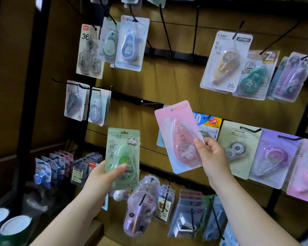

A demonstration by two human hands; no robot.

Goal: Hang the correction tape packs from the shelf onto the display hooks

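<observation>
My left hand grips the lower part of a green panda correction tape pack, held upright in front of the display board. My right hand pinches the right edge of a pink correction tape pack, tilted slightly left. The pink pack's hang hole sits just below and right of a bare black hook on the middle rail. Other bare hooks stick out from the upper rail.
Many correction tape packs hang around: a blue one upper left, a yellow one upper right, purple ones at right, more low down. A black frame post stands at left. Tape rolls sit at bottom left.
</observation>
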